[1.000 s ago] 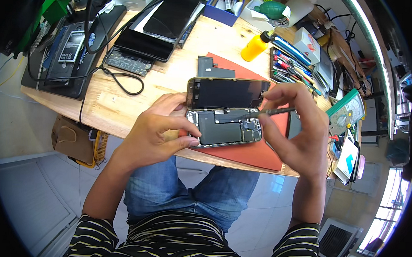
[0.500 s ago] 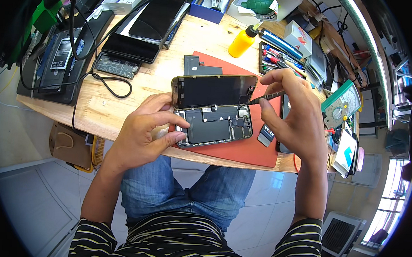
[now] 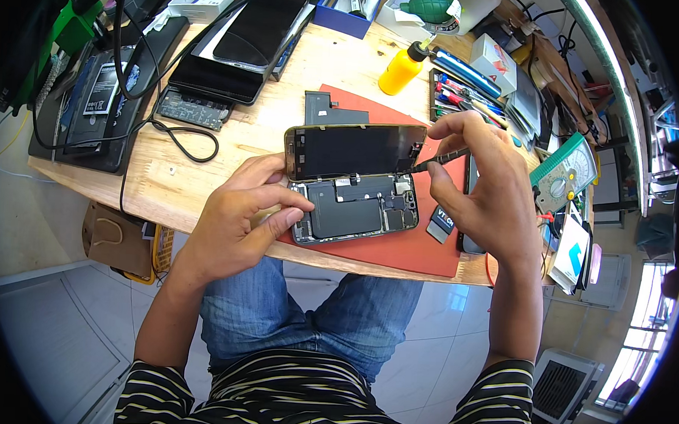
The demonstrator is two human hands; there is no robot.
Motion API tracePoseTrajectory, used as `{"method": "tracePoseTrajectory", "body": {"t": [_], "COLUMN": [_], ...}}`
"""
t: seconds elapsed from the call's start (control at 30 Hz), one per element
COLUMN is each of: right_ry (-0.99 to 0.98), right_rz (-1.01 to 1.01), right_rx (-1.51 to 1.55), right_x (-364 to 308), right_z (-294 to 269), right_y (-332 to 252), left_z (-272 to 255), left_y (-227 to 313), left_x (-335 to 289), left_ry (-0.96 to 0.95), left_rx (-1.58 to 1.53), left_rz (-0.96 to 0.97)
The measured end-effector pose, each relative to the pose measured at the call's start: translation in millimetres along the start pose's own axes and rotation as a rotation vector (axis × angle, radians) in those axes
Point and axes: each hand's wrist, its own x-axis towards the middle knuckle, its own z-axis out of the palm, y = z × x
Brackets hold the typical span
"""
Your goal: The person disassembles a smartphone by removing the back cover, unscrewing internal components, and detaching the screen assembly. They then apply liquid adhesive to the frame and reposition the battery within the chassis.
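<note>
An opened smartphone lies on a red-orange mat. Its screen panel is tilted up along the far side, and the black battery and inner parts show in the body. My left hand grips the phone's left end, thumb and forefinger at the body's edge, other fingers partly hidden by the raised screen. Pinched in my right hand are dark tweezers, their tip by the lower right corner of the screen, near the gap to the body. Whether the tip touches anything I cannot tell.
Beyond the phone lies an L-shaped black battery. A yellow bottle and a pen tray stand farther back. To the right are a small dark card and a green multimeter. A black cable loops at left near stacked phones.
Almost nothing differs. The left thumb and forefinger have shifted very slightly at the phone's edge; the tweezers stay at the screen's lower right corner.
</note>
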Motion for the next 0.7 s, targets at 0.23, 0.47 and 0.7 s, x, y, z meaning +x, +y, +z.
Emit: {"method": "tracePoseTrajectory", "body": {"t": [0.23,0.47,0.7], "right_ry": [-0.001,-0.101,-0.125], "right_rz": [0.025,-0.010,0.192], "right_rx": [-0.011,0.015,0.014], "right_x": [5,11,11], "right_z": [8,-2,0], "right_y": [1,-3,-5], "left_z": [0,0,-4], "left_y": [0,-1,0], "left_x": [0,1,-1], "left_ry": [0.011,0.004,-0.051], "left_rx": [-0.017,-0.040,-0.063], "left_rz": [-0.022,-0.027,-0.065]}}
